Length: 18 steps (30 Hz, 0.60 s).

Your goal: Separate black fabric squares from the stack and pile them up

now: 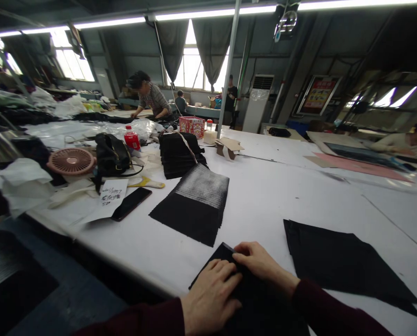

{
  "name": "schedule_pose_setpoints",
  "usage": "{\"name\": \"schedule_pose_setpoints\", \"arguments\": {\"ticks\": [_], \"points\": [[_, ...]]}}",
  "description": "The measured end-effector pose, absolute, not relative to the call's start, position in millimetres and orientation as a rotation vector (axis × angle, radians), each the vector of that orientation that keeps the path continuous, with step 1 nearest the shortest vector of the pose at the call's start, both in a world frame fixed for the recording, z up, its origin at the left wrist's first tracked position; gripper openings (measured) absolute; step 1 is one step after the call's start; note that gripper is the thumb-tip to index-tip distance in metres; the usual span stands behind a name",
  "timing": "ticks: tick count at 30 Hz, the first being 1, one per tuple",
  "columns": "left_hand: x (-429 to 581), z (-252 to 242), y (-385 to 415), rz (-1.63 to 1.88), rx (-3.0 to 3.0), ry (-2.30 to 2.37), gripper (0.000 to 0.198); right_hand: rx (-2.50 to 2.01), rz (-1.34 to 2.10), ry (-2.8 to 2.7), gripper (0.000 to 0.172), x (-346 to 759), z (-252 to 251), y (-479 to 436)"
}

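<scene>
A black fabric piece [260, 308] lies at the table's near edge, right in front of me. My left hand [213, 294] rests palm down on it, fingers spread and slightly bent. At its far edge, my right hand [259, 262] pinches the fabric between thumb and fingers, where a narrow strip seems folded over. Just beyond is a stack of black fabric pieces [187, 214], partly covered by a shiny grey textured sheet [205, 184]. To the right lies another pile of black fabric pieces [341, 256], its layers slightly offset.
On the left are a phone [131, 204], a handwritten paper [112, 198], a pink fan [72, 161], a black bag [112, 156] and a red bottle [131, 138]. Folded black fabric [177, 154] sits behind the stack. A metal pole [229, 70] rises beyond. Several people work farther off.
</scene>
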State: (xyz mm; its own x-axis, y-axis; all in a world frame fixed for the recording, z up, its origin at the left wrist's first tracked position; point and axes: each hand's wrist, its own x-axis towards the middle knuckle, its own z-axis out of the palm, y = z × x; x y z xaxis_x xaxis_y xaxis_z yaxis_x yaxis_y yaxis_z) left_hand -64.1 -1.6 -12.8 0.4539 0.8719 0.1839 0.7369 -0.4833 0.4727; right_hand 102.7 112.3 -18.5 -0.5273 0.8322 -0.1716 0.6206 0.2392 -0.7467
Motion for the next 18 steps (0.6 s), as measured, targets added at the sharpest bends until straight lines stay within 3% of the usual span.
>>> {"name": "schedule_pose_setpoints", "arguments": {"ticks": [2,7,9,14,18], "points": [[-69.6,-12.8,3.5,0.567,2.367,1.438,0.049,-1.397,1.055,-2.213,0.021,97.3,-25.6,104.2],[-88.2,-13.3,21.8,0.45,2.455,1.539,0.02,-1.268,0.548,-2.215,0.03,90.7,-56.0,79.1],[-94.0,-13.3,27.3,0.424,2.509,1.57,0.022,-1.147,0.311,-2.242,0.033,91.8,-66.7,73.0],[-100.5,-14.2,33.0,0.389,2.624,1.649,0.05,-1.017,0.038,-2.343,0.041,93.9,-75.6,68.7],[-100.8,-17.1,34.0,0.356,2.661,1.672,0.044,-0.986,-0.038,-2.38,0.047,93.2,-75.0,68.4]]}}
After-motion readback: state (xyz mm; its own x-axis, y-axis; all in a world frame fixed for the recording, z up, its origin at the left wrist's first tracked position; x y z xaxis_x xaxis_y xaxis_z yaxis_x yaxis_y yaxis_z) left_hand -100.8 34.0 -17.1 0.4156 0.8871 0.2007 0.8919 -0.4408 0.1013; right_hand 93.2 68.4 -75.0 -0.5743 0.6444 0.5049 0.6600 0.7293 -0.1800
